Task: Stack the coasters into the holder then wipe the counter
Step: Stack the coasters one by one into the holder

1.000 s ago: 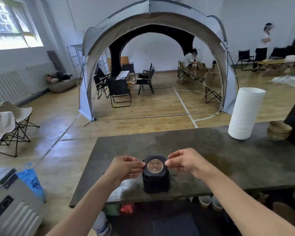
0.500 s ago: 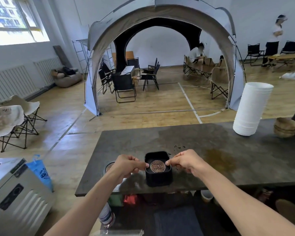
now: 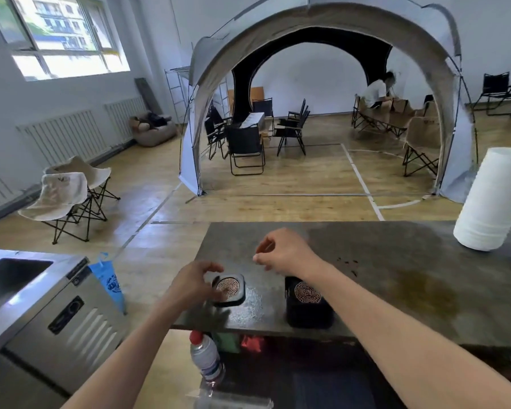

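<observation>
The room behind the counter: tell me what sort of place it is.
Probably an indoor sports hall set up as a camping-gear showroom or lounge: court lines painted on the wooden floor, a dome tent pitched indoors, and folding camp chairs around it.

A: Coaster (image 3: 230, 288)?
B: Lying flat near the counter's (image 3: 395, 278) front left corner. Black rounded-square body, round copper-coloured patterned inlay on top. Partly covered by the left hand (image 3: 193, 283), fingers over its left side.
A: Holder (image 3: 308, 304)?
B: Black, boxy, upright at the front edge, just right of the loose coaster, apart from it. Holds a stacked coaster (image 3: 306, 292), same copper inlay facing up, seated level in the opening. Count inside: cannot tell.
A: Counter state?
B: Dark, wet sheen between the two, brownish stain further right.
</observation>
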Motion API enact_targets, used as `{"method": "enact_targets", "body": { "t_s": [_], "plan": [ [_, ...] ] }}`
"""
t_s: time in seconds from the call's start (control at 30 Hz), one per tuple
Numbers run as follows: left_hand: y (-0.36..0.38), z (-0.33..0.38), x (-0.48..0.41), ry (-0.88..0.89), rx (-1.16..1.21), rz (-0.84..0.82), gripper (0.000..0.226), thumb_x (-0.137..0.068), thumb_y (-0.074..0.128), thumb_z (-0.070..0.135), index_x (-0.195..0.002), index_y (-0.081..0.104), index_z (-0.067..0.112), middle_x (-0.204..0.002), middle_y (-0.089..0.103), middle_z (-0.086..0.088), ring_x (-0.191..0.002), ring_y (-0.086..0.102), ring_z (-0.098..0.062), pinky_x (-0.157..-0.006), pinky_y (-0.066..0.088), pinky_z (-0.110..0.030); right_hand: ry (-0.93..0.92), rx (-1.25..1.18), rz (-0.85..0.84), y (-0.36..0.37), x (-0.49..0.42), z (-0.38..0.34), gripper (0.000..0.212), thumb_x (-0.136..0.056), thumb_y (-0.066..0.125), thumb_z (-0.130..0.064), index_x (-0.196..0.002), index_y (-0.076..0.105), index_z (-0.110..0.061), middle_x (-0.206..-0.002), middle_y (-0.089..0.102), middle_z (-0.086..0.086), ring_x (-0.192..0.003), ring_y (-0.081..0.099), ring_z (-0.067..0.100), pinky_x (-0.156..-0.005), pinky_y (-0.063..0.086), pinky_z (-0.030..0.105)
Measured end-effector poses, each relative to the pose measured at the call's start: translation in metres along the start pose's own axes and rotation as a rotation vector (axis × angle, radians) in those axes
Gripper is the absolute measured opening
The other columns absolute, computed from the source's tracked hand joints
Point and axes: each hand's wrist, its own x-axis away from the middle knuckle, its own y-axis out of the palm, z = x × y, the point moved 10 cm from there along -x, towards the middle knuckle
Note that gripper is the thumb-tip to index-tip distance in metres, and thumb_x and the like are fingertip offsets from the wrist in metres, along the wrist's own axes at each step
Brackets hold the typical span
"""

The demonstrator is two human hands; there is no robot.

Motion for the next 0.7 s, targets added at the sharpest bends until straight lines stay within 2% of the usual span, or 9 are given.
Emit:
{"method": "enact_targets", "body": {
  "t_s": [0.03, 0.1, 0.2, 0.33, 0.4, 0.5, 0.53, 0.6, 0.7],
  "plan": [
    [0.005, -0.006, 0.001, 0.003, -0.009, -0.046, 0.052, -0.059, 0.093, 0.019, -0.105, 0.069, 0.022, -0.099, 0.066, 0.011, -0.093, 0.06, -0.009, -0.075, 0.046, -0.016, 0.016, 0.039, -0.053, 0.019, -0.007, -0.002, 0.016, -0.082, 0.075, -0.018, -0.089, 0.075, -0.003, -0.082, 0.077, 0.012, -0.075, 0.075, 0.023, -0.073, 0.062, 0.042],
    [0.005, -0.018, 0.001, -0.006, -0.001, -0.032, 0.049, -0.062, 0.092, 0.026, -0.106, 0.071, 0.019, -0.097, 0.069, 0.008, -0.092, 0.065, -0.012, -0.074, 0.047, -0.02, 0.052, 0.125, -0.086, 0.048, -0.021, 0.002, 0.019, -0.08, 0.074, -0.013, -0.088, 0.074, 0.004, -0.081, 0.076, 0.019, -0.068, 0.074, 0.025, -0.07, 0.062, 0.047],
    [-0.012, -0.038, 0.0, -0.104, 0.093, 0.154, 0.032, -0.073, 0.084, 0.03, -0.1, 0.073, 0.015, -0.086, 0.071, 0.002, -0.079, 0.066, -0.012, -0.069, 0.045, -0.023, 0.166, 0.156, -0.13, 0.076, -0.03, 0.015, 0.017, -0.081, 0.074, -0.012, -0.08, 0.071, 0.005, -0.073, 0.075, 0.017, -0.065, 0.075, 0.025, -0.067, 0.063, 0.043],
    [-0.005, -0.05, 0.001, -0.206, 0.145, 0.144, 0.008, -0.077, 0.08, 0.022, -0.077, 0.077, 0.014, -0.064, 0.074, -0.002, -0.056, 0.068, -0.008, -0.058, 0.051, -0.021, 0.297, 0.029, -0.126, 0.093, -0.04, 0.031, 0.017, -0.084, 0.072, -0.009, -0.074, 0.064, 0.002, -0.076, 0.076, 0.018, -0.064, 0.076, 0.022, -0.064, 0.064, 0.038],
    [0.001, -0.054, -0.001, -0.227, 0.171, 0.128, 0.01, -0.077, 0.08, 0.02, -0.067, 0.077, 0.016, -0.061, 0.074, -0.005, -0.052, 0.067, -0.009, -0.059, 0.052, -0.022, 0.331, -0.011, -0.119, 0.097, -0.041, 0.036, 0.02, -0.082, 0.073, -0.007, -0.068, 0.062, 0.001, -0.075, 0.075, 0.019, -0.065, 0.076, 0.024, -0.067, 0.064, 0.041],
    [0.005, -0.058, -0.003, -0.266, 0.341, 0.114, 0.009, -0.08, 0.078, 0.013, -0.079, 0.079, 0.004, -0.06, 0.071, -0.009, -0.051, 0.064, -0.014, -0.062, 0.056, -0.03, 0.369, -0.122, -0.139, 0.098, -0.038, 0.039, 0.016, -0.082, 0.075, -0.005, -0.072, 0.064, 0.002, -0.086, 0.075, 0.022, -0.07, 0.075, 0.026, -0.072, 0.063, 0.044],
    [0.005, -0.057, -0.003, -0.278, 0.437, 0.111, 0.011, -0.082, 0.077, 0.01, -0.084, 0.078, -0.001, -0.063, 0.071, -0.012, -0.05, 0.063, -0.014, -0.057, 0.056, -0.029, 0.365, -0.174, -0.127, 0.092, -0.036, 0.036, 0.012, -0.083, 0.074, -0.003, -0.079, 0.064, 0.002, -0.088, 0.074, 0.022, -0.067, 0.073, 0.025, -0.07, 0.063, 0.043],
    [-0.001, -0.044, -0.002, -0.28, 0.566, 0.085, 0.014, -0.084, 0.075, 0.011, -0.091, 0.076, -0.002, -0.074, 0.074, -0.015, -0.049, 0.064, -0.008, -0.043, 0.045, -0.02, 0.319, -0.287, -0.102, 0.068, -0.033, 0.026, 0.014, -0.086, 0.071, -0.001, -0.096, 0.062, 0.001, -0.09, 0.071, 0.021, -0.061, 0.068, 0.022, -0.061, 0.062, 0.035],
    [0.0, -0.005, -0.003, -0.221, 0.778, -0.045, 0.017, -0.086, 0.074, 0.014, -0.096, 0.074, 0.001, -0.071, 0.068, -0.007, -0.048, 0.055, -0.005, -0.04, 0.03, -0.015, 0.215, -0.385, -0.044, 0.016, -0.02, 0.01, 0.021, -0.087, 0.071, -0.003, -0.104, 0.058, -0.005, -0.086, 0.07, 0.016, -0.06, 0.067, 0.017, -0.05, 0.057, 0.026]
  ]
}}
